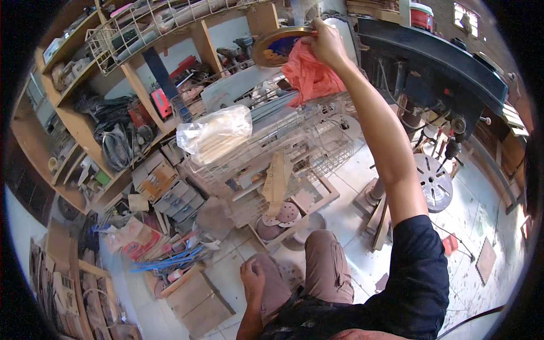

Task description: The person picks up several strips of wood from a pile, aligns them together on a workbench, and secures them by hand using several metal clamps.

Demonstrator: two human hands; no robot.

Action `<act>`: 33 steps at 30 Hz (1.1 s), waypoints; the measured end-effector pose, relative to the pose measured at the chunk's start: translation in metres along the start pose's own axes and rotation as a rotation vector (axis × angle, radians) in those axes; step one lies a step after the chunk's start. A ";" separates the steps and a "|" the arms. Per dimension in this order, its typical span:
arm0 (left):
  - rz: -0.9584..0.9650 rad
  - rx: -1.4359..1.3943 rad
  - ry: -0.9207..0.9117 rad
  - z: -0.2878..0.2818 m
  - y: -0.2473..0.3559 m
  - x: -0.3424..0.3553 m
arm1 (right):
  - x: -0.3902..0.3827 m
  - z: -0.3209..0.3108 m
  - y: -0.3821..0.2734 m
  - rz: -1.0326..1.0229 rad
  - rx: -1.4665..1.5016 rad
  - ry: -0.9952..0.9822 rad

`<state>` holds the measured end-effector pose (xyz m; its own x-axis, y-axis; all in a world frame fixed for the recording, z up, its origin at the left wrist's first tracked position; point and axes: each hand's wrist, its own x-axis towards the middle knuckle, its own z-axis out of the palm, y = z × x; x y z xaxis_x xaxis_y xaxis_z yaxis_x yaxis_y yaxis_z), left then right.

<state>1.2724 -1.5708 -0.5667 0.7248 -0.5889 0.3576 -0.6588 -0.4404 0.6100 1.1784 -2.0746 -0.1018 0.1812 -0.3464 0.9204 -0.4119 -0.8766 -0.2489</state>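
Note:
My right arm reaches far out to the top of the view. At its end my right hand [330, 44] is closed at the edge of a gold-rimmed round disc [262, 55] with a dark blue, shiny face. Against the disc and just below my hand hangs a crumpled red plastic bag [310, 73]; whether my fingers also pinch it is hard to see. My left hand [252, 277] rests loosely on my left knee and holds nothing. In front, a clear plastic bag of pale sticks [218, 136] lies on a wire rack [272, 136].
Wooden shelves [129, 85] with tools and cables stand at left. A dusty drawer unit [178, 195] is below them. Sanding discs [288, 214] lie in a wooden tray before my knees. On the right are a dark machine [430, 54] and a slotted round metal table [432, 182].

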 end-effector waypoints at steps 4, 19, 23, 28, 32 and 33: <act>0.002 -0.075 0.051 -0.003 0.009 0.003 | -0.008 0.000 0.006 -0.079 0.130 0.073; -0.024 -0.023 0.114 -0.039 0.019 0.012 | -0.057 -0.010 -0.008 -0.239 -0.439 -0.597; -0.061 -0.021 0.144 -0.036 -0.003 0.008 | -0.052 -0.023 -0.029 -0.219 -0.358 -0.839; -0.109 0.044 0.118 -0.038 -0.010 0.012 | -0.041 -0.059 -0.120 -0.247 -0.461 -0.840; -0.068 0.004 0.022 -0.037 -0.019 0.017 | -0.064 -0.031 -0.176 -0.459 0.068 -0.612; -0.066 0.001 -0.029 -0.036 -0.019 0.018 | -0.072 -0.020 -0.187 -0.466 0.068 -0.615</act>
<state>1.3051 -1.5486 -0.5464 0.7605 -0.5777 0.2964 -0.6101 -0.4796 0.6306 1.2243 -1.8788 -0.1153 0.7940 -0.0422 0.6065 -0.1188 -0.9891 0.0866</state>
